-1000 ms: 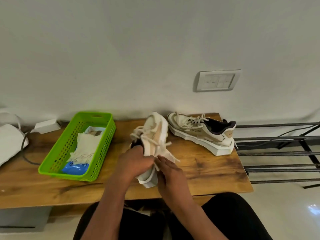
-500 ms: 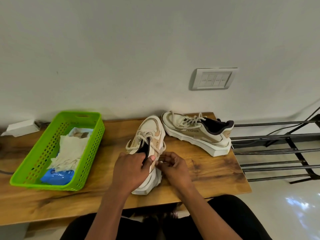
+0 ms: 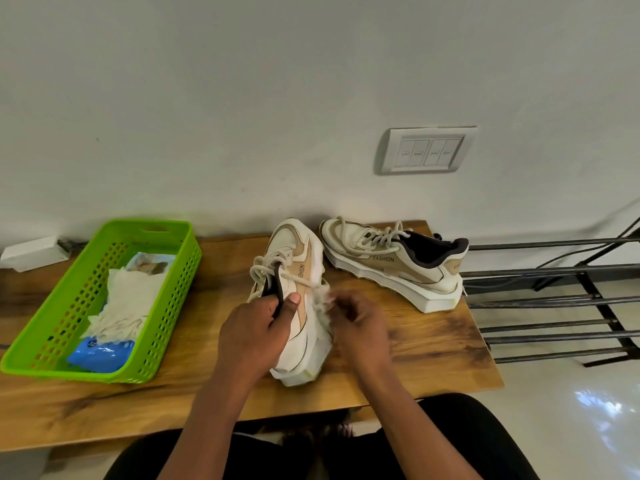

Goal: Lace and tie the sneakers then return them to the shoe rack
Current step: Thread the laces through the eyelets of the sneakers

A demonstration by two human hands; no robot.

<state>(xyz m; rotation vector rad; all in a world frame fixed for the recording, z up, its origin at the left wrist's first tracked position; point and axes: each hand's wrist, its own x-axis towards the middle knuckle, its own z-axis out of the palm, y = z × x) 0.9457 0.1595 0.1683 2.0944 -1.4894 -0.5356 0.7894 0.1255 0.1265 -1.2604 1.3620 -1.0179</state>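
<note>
Lengthwise, held sneaker [image 3: 298, 299] points toe-away; right hand [image 3: 360, 323] seemingly blurred.

Left hand [image 3: 254, 329] on sneaker [image 3: 298, 299] (tilted)

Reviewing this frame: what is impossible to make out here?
- Head view: right hand is motion-blurred; its grip on the lace cannot be told.
- Near sneaker: heel opening covered by left hand.
- Green basket: blue packet's print too small.
- Shoe rack: cut off by right edge.
</note>
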